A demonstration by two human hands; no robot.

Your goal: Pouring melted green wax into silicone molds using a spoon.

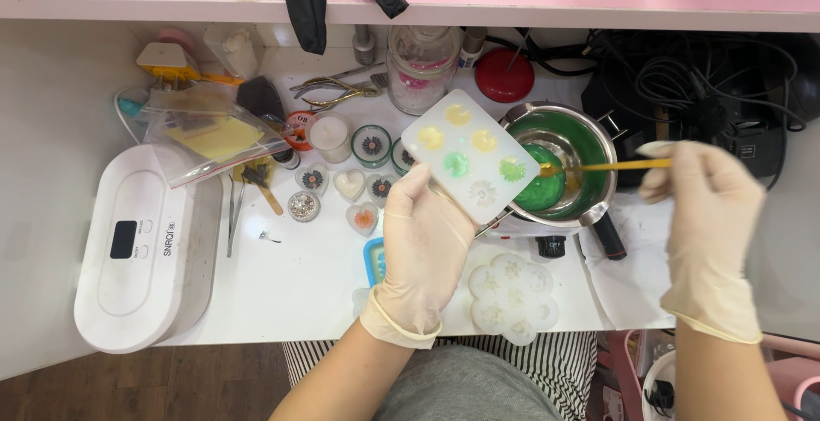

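Note:
My left hand (pixel 423 246), in a pale glove, holds up a white silicone mould (pixel 470 152) with several flower-shaped cavities, some filled yellow, some green, one unfilled. My right hand (pixel 709 216), also gloved, grips a yellow stick (pixel 615 165) whose tip sits over the metal pot (pixel 598 135) just right of the mould. The pot holds green liquid wax (pixel 547 186). The mould's right edge overlaps the pot's rim.
A second white flower mould (pixel 512 299) lies on the white table near my lap. Small heart and round candle cups (pixel 350 184) stand left of my hand. A white oval device (pixel 137 246) sits far left, a glass jar (pixel 420 67) and red lid (pixel 505 75) behind, black cables (pixel 700 79) at right.

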